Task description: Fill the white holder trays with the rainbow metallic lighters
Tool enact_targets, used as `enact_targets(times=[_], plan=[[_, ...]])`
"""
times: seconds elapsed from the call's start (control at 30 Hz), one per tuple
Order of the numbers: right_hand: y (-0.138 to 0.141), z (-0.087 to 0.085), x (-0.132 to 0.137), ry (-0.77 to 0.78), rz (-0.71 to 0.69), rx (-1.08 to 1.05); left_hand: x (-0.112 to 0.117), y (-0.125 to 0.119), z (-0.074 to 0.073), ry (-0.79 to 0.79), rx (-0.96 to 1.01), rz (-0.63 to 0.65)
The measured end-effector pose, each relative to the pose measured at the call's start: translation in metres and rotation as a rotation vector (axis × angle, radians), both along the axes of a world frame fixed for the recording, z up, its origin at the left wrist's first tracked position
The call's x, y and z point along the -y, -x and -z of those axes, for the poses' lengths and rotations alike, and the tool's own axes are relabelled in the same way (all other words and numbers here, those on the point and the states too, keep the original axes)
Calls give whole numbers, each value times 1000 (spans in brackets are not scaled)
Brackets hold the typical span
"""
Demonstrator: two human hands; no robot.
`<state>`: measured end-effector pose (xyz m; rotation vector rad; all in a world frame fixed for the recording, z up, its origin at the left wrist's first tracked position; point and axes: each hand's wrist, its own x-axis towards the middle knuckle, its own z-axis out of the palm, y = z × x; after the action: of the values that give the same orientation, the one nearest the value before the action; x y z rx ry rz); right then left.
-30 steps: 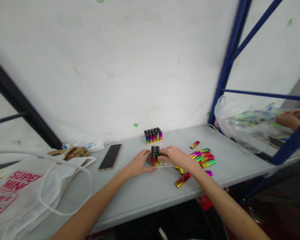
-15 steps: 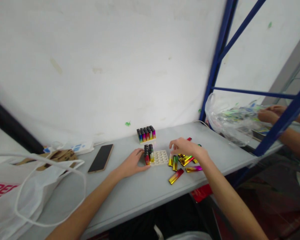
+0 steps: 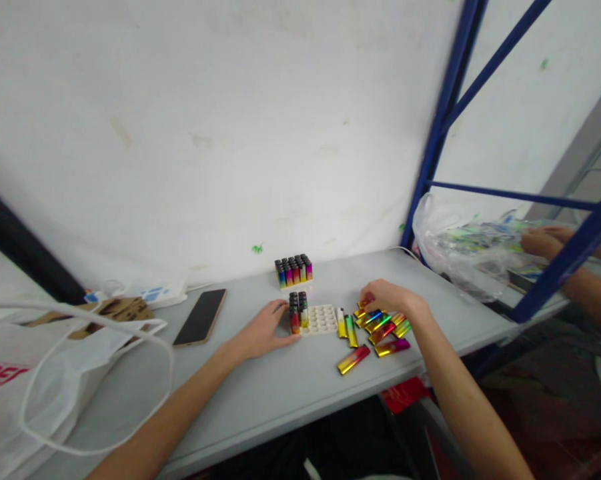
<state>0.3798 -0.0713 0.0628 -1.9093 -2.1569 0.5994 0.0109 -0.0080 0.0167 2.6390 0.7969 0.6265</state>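
Observation:
A cream lighter tray [image 3: 323, 321] with round holes lies on the table, its left end filled with two rows of upright black-topped lighters [image 3: 294, 315]. My left hand [image 3: 266, 328] grips this end, thumb at the front and fingers at the back left. To the right, my right hand [image 3: 387, 295] is closed with its fingertips on a red-and-gold lighter [image 3: 364, 301] at the back of a loose pile. Several shiny lighters [image 3: 381, 331] in gold, red, green and purple lie below that hand. One red-and-gold lighter [image 3: 353, 360] lies nearer the front edge.
Behind the tray stands a full block of lighters [image 3: 293, 272] by the wall. A phone [image 3: 201, 317], a white bag [image 3: 35, 393] and a looping white cable are on the left. Blue rack posts [image 3: 433, 153] and clear plastic [image 3: 447, 250] stand right; another person's hands [image 3: 543, 241] are beyond.
My right hand has moved right and slightly down, from above the pile's left side onto a lighter at its back. My left hand stays at the tray.

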Motion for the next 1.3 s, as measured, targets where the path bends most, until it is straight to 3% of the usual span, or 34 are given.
enact_targets(times=[0.27, 0.47, 0.6, 0.9, 1.0, 1.13, 1.3], plan=[[11, -12, -2, -252, -15, -213, -1, 1, 1, -8, 0, 0], [33, -6, -12, -495, 38, -343, -1, 2, 2, -12, -6, -1], [46, 2, -18, -382, 81, -614, -1, 2, 2, -28, -27, 1], [87, 8, -12, -113, -105, -1047, 1, 2, 2, 4, 10, 1], [99, 13, -13, -87, -118, -1151, 2, 2, 1, 13, -19, -11], [109, 20, -18, -65, -87, -1110, 3, 2, 1, 0, -13, -8], [113, 26, -21, -333, 122, -872, 3, 2, 1, 6, -11, -15]])
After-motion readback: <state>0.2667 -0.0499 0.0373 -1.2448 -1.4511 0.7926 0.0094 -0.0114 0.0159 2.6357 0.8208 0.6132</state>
